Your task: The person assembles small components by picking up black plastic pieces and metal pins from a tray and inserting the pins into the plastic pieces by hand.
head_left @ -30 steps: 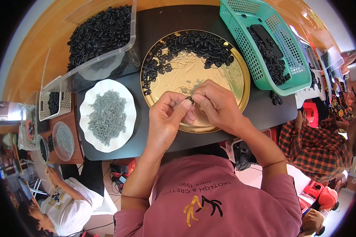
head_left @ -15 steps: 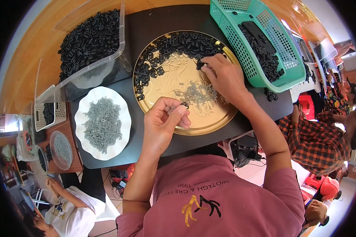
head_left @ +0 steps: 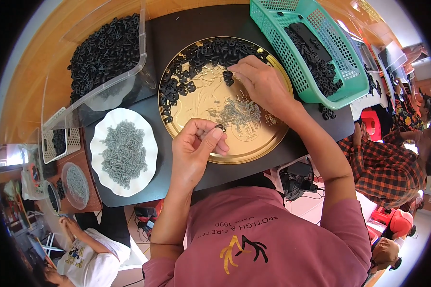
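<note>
Right hand (head_left: pixel 261 83) reached the tray's (head_left: pixel 277 138) far rim (left fingers (head_left: pixel 214 136) pinching a clip (head_left: pixel 220 127)).

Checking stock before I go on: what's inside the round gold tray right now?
The gold tray holds black plastic pieces along its far and left rim and small grey pieces mid-tray. The right hand covers whatever lies beneath it.

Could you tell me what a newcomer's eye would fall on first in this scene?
Probably the round gold tray at centre, with black parts heaped along its far edge. The right hand reaches into that heap, while the left hand pinches one small black part over the tray's near side.
</note>
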Available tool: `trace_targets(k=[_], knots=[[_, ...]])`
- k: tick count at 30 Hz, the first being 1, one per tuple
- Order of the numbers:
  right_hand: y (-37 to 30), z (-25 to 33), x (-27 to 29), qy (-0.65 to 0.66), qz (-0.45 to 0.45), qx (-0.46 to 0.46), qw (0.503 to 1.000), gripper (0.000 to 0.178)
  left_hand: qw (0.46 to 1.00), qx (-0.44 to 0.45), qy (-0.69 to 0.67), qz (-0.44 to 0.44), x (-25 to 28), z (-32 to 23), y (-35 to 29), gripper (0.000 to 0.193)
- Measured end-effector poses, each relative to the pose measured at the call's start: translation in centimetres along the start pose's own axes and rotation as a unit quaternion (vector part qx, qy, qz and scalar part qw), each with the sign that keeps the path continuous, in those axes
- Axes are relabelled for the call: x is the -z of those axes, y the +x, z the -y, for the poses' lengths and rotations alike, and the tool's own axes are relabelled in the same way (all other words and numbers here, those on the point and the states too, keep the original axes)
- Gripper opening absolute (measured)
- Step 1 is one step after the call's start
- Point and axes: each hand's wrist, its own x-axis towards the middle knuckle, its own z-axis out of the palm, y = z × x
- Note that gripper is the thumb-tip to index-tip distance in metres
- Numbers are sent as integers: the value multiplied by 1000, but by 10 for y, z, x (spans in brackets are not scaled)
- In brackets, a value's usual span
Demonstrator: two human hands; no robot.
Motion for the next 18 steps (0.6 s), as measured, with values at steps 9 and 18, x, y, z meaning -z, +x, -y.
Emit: trace_targets(k=[9,18], knots=[[17,0,-7,-117,108,21,987,27,1000,-6,6,3,0,1,1,8],[32,-14,-13,-34,81,24,996,16,1000,-8,-10,9,1,1,1,10]])
